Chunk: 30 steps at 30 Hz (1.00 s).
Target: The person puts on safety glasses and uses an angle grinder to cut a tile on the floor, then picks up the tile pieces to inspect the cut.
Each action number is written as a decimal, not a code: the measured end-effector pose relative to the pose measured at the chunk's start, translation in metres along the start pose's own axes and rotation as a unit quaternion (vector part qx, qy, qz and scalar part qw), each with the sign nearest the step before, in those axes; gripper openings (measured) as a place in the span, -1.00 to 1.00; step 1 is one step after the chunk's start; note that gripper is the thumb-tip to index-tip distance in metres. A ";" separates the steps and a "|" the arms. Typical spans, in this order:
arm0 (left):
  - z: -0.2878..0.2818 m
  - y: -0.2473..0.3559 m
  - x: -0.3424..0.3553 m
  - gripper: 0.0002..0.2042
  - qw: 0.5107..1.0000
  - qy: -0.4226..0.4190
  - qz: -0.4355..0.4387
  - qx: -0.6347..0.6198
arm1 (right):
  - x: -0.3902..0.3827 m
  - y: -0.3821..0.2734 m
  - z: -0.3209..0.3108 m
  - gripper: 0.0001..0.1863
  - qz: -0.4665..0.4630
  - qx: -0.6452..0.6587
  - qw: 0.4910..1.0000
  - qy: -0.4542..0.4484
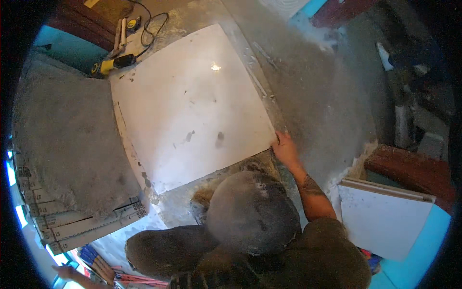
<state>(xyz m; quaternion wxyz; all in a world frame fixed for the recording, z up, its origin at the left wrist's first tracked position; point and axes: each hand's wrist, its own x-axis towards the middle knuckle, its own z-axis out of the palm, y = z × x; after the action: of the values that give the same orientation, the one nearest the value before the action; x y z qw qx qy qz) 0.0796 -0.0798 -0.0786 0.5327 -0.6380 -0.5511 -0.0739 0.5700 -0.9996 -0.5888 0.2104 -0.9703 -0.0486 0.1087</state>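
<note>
A large square white tile (192, 111) lies flat in front of my knees, with grey smudges and small chips on its face. My right hand (285, 144) is at the tile's near right corner, fingers closed on its edge. Far off at the lower left rim, my left hand (66, 273) reaches out sideways beside a dark-edged object; its fingers are too small and distorted to read. Beyond the tile's far left corner rests a yellow and black angle grinder (111, 65), its black cord looping away.
Dusty stacked cartons (91, 221) stand along the left. A yellow tape measure (134, 24) and wooden handles (120, 34) lie at the far left. White tiles (382, 216) lean at the right by a red-brown frame (414, 168). Dust hazes the grey floor (327, 101).
</note>
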 end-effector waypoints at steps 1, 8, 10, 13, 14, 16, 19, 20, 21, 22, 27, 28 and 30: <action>0.007 0.027 -0.045 -0.49 0.998 -0.043 0.050 0.019 | 0.003 0.004 -0.002 -0.41 0.003 -0.002 1.000 -0.005; -0.147 0.322 -0.416 -0.49 0.598 -0.478 0.346 -0.542 | 0.016 0.017 -0.050 -0.63 0.276 0.348 0.894 -0.057; -0.133 0.347 -0.441 -0.42 0.577 -0.451 0.301 -0.610 | 0.018 0.007 -0.035 -0.66 0.243 0.347 0.900 -0.101; -0.161 0.406 -0.479 -0.39 0.605 -0.442 0.365 -0.552 | 0.005 0.038 -0.020 -0.66 0.160 0.236 0.958 -0.031; -0.155 0.403 -0.484 -0.39 0.612 -0.442 0.358 -0.550 | 0.003 0.026 -0.014 -0.65 0.144 0.172 0.972 -0.070; -0.150 0.405 -0.485 -0.43 0.632 -0.426 0.291 -0.578 | 0.005 0.002 -0.006 -0.63 0.104 0.109 0.983 -0.100; -0.155 0.432 -0.494 -0.44 0.616 -0.463 0.250 -0.586 | -0.003 -0.001 0.009 -0.64 0.017 0.049 0.999 0.015; -0.157 0.437 -0.498 -0.44 0.615 -0.462 0.239 -0.592 | -0.007 0.005 0.016 -0.66 0.025 0.059 0.996 0.054; -0.157 0.435 -0.496 -0.44 0.654 -0.419 0.260 -0.573 | -0.006 0.000 0.020 -0.68 0.031 0.075 0.993 0.089; -0.156 0.435 -0.493 -0.43 0.691 -0.374 0.281 -0.551 | 0.001 -0.002 0.022 -0.68 0.019 0.077 0.993 0.088; -0.168 0.435 -0.491 -0.53 0.690 -0.423 0.208 -0.550 | 0.017 -0.022 -0.001 -0.60 0.133 0.161 0.978 -0.024; -0.170 0.438 -0.492 -0.56 0.714 -0.405 0.205 -0.534 | 0.020 -0.014 0.006 -0.60 0.130 0.159 0.978 -0.024; -0.157 0.452 -0.493 -0.58 0.653 -0.444 0.190 -0.583 | 0.020 0.004 0.011 -0.58 0.175 0.175 0.969 0.009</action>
<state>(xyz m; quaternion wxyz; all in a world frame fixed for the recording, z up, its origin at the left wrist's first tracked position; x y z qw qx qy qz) 0.3220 -0.4278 -0.6183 -0.2552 -0.8649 -0.4321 0.0148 0.5871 -0.9959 -0.6039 0.3551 -0.9128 0.1432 0.1420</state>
